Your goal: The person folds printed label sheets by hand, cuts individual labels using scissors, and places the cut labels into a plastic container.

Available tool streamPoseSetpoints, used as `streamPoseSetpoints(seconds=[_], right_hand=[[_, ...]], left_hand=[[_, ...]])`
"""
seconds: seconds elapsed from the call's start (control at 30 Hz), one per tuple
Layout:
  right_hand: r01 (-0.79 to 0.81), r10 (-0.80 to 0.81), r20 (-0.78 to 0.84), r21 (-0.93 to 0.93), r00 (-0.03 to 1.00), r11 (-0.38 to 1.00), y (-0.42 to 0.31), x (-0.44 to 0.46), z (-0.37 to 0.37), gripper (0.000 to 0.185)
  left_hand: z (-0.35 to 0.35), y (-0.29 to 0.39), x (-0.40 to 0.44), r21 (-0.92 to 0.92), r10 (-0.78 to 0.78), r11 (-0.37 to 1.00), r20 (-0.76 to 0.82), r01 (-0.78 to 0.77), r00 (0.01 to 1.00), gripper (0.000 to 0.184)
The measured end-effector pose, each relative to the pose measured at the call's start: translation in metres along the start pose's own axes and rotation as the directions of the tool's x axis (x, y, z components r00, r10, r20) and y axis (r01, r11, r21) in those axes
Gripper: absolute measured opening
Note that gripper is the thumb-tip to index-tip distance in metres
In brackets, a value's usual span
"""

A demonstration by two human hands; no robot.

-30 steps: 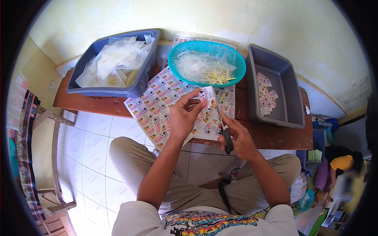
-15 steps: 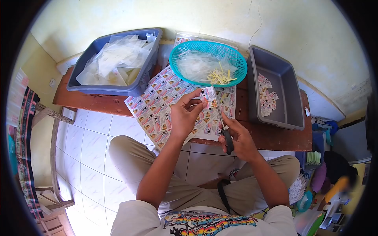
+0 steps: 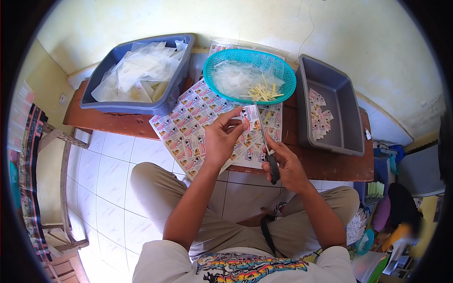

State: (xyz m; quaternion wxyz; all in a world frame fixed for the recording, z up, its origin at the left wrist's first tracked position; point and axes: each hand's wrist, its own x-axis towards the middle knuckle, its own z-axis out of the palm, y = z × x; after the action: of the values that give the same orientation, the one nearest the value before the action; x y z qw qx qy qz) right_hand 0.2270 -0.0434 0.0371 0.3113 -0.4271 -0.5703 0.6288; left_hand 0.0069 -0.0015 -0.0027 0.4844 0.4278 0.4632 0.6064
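- Since the earlier frames, the yellow garment (image 3: 395, 237) of a person at the far right has been lowered, and the dark shape (image 3: 405, 207) above it has been shifted; the two working hands have hardly been moved.
- By the left hand (image 3: 223, 137), a label (image 3: 252, 116) is pinched between thumb and fingertips at its left edge, the other fingers being curled in behind.
- The left forearm is slanted up and inward from the lap, with the wrist nearly straight.
- By the right hand (image 3: 289, 166), the scissors (image 3: 273, 170) are gripped at the black handle, the fingers being wrapped around it and the thumb side turned inward.
- The right forearm is angled up and inward, so that the hand is held lower than the left one.
- The blades are pointed away from the body along the label's right edge; whether they are parted cannot be told.
- The label is held up over printed sheets (image 3: 177, 129), which are spread on a red-brown bench (image 3: 325, 165).
- Just beyond, clear pouches (image 3: 229, 78) and yellow strips (image 3: 264, 91) are held in a turquoise basket (image 3: 208, 78).
- Translucent sheets (image 3: 137, 70) are heaped in the left tub (image 3: 137, 108).
- Cut labels (image 3: 319, 118) are gathered along the near-left side of the right tub (image 3: 342, 113).
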Motion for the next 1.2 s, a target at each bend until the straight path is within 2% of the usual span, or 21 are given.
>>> streamPoseSetpoints(seconds=[0.57, 0.9, 1.1, 1.2], right_hand=[[0.008, -0.005, -0.025, 0.100, 1.000, 0.995, 0.0025, 0.0030, -0.0012, 0.082], [0.017, -0.014, -0.038, 0.073, 0.999, 0.997, 0.0033, 0.0027, 0.0001, 0.082], [-0.003, 0.005, -0.016, 0.074, 1.000, 0.997, 0.0022, 0.0013, -0.0003, 0.083], [0.003, -0.001, -0.023, 0.079, 1.000, 0.997, 0.0043, 0.0017, -0.0006, 0.082]], left_hand=[[0.0059, -0.0075, -0.0043, -0.003, 0.029, 1.000, 0.052, -0.029, 0.998, 0.051], [0.0049, -0.0066, -0.0045, -0.021, 0.035, 0.999, 0.051, -0.034, 0.998, 0.050], [0.0025, -0.0027, -0.0034, -0.013, -0.017, 1.000, 0.019, 0.018, 1.000, 0.050], [0.0029, -0.0054, -0.0036, -0.031, 0.023, 0.999, 0.037, -0.021, 0.999, 0.050]])
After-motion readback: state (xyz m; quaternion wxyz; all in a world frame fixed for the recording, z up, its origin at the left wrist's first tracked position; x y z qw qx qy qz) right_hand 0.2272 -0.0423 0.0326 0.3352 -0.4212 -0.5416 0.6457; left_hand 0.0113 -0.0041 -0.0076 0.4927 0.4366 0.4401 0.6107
